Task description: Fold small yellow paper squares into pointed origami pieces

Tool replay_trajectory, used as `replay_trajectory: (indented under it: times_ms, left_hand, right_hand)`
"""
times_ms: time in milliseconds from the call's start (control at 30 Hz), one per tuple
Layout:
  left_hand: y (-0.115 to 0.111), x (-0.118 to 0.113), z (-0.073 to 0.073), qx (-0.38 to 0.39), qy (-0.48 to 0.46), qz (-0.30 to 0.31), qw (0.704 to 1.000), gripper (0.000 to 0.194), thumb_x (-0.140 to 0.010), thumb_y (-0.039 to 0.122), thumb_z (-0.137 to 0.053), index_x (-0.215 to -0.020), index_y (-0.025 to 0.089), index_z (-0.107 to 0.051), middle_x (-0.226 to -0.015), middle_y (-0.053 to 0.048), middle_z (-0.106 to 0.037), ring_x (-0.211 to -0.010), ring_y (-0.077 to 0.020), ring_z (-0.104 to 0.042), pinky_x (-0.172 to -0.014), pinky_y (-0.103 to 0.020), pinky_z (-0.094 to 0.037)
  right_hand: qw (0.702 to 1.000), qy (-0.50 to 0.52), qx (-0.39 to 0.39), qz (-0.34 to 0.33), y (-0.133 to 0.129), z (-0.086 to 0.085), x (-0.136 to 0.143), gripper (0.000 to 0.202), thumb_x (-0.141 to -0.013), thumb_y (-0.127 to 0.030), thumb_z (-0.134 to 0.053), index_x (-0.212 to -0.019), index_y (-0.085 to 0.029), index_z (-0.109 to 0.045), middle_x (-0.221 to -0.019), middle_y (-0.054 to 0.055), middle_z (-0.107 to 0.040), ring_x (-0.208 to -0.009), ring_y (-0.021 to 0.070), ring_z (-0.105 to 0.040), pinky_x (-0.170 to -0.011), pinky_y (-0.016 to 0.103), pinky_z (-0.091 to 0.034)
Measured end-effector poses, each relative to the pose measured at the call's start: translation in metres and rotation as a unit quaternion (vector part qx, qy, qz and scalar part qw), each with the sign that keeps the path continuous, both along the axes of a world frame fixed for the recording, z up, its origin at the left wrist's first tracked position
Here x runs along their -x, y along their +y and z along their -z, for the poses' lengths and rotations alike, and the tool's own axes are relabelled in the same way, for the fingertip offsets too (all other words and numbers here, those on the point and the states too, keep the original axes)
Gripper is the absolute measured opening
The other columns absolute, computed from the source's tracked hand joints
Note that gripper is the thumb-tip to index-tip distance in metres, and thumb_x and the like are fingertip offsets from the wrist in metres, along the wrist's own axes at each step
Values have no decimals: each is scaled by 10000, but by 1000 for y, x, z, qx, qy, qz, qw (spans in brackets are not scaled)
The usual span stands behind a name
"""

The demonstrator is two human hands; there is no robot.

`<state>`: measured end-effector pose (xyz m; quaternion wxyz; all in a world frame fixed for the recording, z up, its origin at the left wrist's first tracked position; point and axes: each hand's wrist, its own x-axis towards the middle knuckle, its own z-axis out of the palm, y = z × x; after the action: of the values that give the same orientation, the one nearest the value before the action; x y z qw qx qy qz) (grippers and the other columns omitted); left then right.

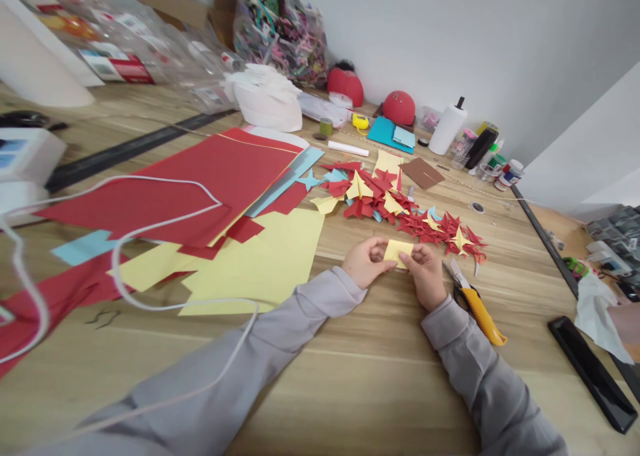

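Between my two hands is a small square of yellow paper [398,251], raised just above the wooden table. My left hand [369,263] pinches its left edge between thumb and fingers. At its right edge my right hand [425,273] grips it the same way, thumb on top. Just beyond lies a heap of folded red paper stars [373,199], mixed with some yellow and light blue ones. Beside my right wrist rests a utility knife with a yellow handle [483,316], next to scissors [461,283].
Large red sheets [200,183] and yellow sheets [260,263] lie to the left. A white cable [185,305] loops over them and my left sleeve. Brown paper [423,173], bottles [449,129] and red domes [399,107] stand toward the wall. A black tray-like object [593,373] lies at right.
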<state>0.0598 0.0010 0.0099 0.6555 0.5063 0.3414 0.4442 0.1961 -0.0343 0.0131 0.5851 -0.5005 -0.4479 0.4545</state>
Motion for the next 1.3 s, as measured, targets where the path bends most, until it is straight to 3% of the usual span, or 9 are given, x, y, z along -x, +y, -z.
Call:
replay_trajectory:
  times_ms: [400,633,833,1067,1300]
  left_hand:
    - [2,2,-2,32,-23,12,999,445,-462,230,-791,-811,118,-539,-484,37,-589,-449,-101,-559,-471,-211,-428]
    - [3,2,-1,24,-40,-2,999,441,-458,254,-795,-797,124,-546,-481,41,-589,-435,-97,-553,-464,-215,-431]
    - [3,3,-2,32,-34,0,999,465,-454,233,-793,-819,125,-525,-463,48,-582,-423,-104,-551,-463,-222,-433]
    - [2,1,1,34,-53,-6,998,473,-455,165,-775,-851,131,-520,-710,-23,-673,-632,-131,-627,-614,-246,-485]
    - [2,1,3,22,-36,-27,999,449,-462,167,-775,-837,129,-530,-679,-17,-662,-601,-131,-615,-592,-244,-479]
  right_hand:
    - [999,-14,-12,-45,0,-4,2,275,-605,-338,-725,-787,-194,-577,-693,-16,-634,-586,110,-544,-501,217,-399]
    - [997,-61,-4,-53,0,-4,0,230,-677,-411,-656,-666,-196,-575,-552,-41,-545,-513,99,-475,-511,232,-387]
    - [996,-73,-7,-40,-1,-4,-1,250,-664,-420,-666,-631,-192,-571,-539,-42,-544,-500,99,-471,-511,235,-383]
    - [994,-96,-2,-44,0,-3,-2,233,-698,-406,-640,-639,-190,-574,-542,-34,-568,-498,98,-482,-514,231,-385]
    - [993,-100,-4,-57,-1,-5,2,252,-686,-424,-641,-628,-187,-576,-536,-37,-560,-498,96,-483,-498,226,-399]
